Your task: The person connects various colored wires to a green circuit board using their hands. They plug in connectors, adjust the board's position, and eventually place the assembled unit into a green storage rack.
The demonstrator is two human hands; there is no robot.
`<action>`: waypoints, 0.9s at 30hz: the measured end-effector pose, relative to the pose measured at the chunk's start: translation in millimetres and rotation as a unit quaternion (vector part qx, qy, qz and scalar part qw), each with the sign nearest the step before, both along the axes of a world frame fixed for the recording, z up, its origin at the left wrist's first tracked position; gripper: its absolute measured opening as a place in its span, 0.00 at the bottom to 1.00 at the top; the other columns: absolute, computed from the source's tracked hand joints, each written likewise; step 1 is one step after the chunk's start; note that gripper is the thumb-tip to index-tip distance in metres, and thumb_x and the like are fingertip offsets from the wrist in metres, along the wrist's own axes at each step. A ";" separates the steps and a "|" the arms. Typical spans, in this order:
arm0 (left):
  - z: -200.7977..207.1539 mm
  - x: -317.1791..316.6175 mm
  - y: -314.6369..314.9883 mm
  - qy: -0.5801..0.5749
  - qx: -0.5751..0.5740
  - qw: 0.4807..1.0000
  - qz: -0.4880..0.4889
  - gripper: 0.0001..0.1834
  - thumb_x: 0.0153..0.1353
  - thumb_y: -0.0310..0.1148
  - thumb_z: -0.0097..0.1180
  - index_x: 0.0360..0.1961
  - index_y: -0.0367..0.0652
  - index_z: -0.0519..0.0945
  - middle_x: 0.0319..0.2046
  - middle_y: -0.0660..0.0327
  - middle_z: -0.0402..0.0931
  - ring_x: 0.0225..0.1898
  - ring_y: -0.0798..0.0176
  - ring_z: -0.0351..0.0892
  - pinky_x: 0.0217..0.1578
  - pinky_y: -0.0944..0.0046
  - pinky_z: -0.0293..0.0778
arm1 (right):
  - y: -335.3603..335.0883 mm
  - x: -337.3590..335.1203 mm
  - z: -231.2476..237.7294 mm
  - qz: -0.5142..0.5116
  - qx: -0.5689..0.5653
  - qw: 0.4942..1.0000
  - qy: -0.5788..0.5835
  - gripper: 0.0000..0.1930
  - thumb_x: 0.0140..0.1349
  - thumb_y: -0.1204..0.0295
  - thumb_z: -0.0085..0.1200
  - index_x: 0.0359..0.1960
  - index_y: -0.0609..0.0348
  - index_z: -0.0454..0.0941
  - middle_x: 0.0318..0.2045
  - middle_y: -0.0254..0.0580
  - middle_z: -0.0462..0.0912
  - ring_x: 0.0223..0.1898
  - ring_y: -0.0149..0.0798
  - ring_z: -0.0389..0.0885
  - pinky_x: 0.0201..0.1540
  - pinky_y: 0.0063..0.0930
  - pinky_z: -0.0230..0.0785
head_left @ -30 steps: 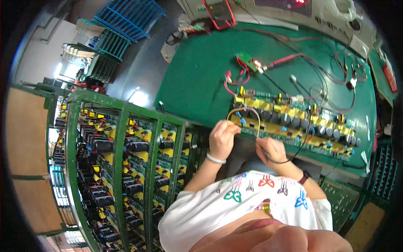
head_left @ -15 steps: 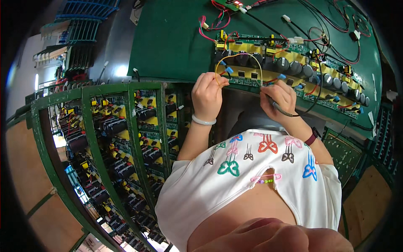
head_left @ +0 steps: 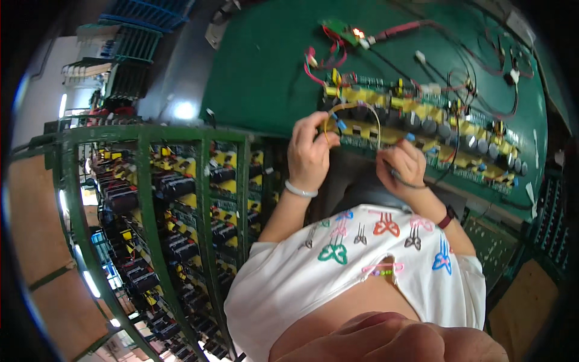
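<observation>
A thin wire (head_left: 360,103), yellow toward the left and whitish toward the right, arches between my hands. My left hand (head_left: 309,158) holds its yellow end, with the index finger raised along it and the thumb lower down. My right hand (head_left: 403,164) is closed around a dark pen-like tool (head_left: 399,176) with a black cable trailing right; its tip is hidden by the fingers. The wire's pale end comes down beside the right fingertips. Just beyond both hands lies a long circuit board (head_left: 392,114) with black capacitors, yellow parts and blue connectors.
The board lies on a green work mat (head_left: 259,78). Behind it sit a small green module (head_left: 341,33) with lit red digits and tangled cables (head_left: 449,75). At left stands a green metal rack (head_left: 145,199) packed with similar boards.
The whole view has shifted, so the bench and hands appear lower and further right. My left index finger has lifted away from the thumb along the wire.
</observation>
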State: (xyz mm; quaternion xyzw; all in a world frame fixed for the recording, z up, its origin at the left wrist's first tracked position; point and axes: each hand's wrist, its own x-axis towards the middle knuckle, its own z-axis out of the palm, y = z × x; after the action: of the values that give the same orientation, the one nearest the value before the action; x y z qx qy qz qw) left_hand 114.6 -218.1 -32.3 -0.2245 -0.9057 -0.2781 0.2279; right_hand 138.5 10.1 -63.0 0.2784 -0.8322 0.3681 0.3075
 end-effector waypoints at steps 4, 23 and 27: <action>7.8 0.5 -2.0 -0.004 -0.022 0.999 -0.023 0.08 0.44 0.22 0.67 0.26 0.40 0.81 0.59 0.52 0.75 0.55 0.44 0.75 0.54 0.51 0.74 | -2.3 0.5 -1.5 0.007 -0.007 1.000 0.005 0.15 0.40 0.80 0.66 0.32 0.54 0.78 0.25 0.34 0.78 0.27 0.39 0.78 0.23 0.33 0.65; 5.8 -5.1 -0.4 -0.015 -0.004 1.000 -0.026 0.07 0.42 0.18 0.66 0.25 0.35 0.80 0.57 0.54 0.78 0.49 0.49 0.79 0.48 0.56 0.77 | 19.1 -26.5 63.1 -0.022 -0.138 0.968 -0.207 0.05 0.61 0.77 0.57 0.37 0.63 0.76 0.24 0.43 0.77 0.26 0.40 0.77 0.30 0.31 0.69; 5.9 -6.0 1.6 -0.029 -0.001 0.999 -0.025 0.07 0.42 0.16 0.65 0.25 0.34 0.81 0.56 0.53 0.78 0.46 0.52 0.81 0.44 0.57 0.79 | 39.2 -48.7 86.7 -0.005 -0.177 0.922 -0.343 0.06 0.70 0.72 0.51 0.40 0.64 0.74 0.26 0.42 0.78 0.29 0.31 0.78 0.34 0.26 0.68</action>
State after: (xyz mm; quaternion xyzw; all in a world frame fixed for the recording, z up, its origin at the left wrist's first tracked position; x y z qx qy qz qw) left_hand 108.5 -216.5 -26.5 -0.2386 -0.9065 -0.2893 0.1940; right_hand 89.7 49.3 23.7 0.0721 -0.8093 0.5809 0.0493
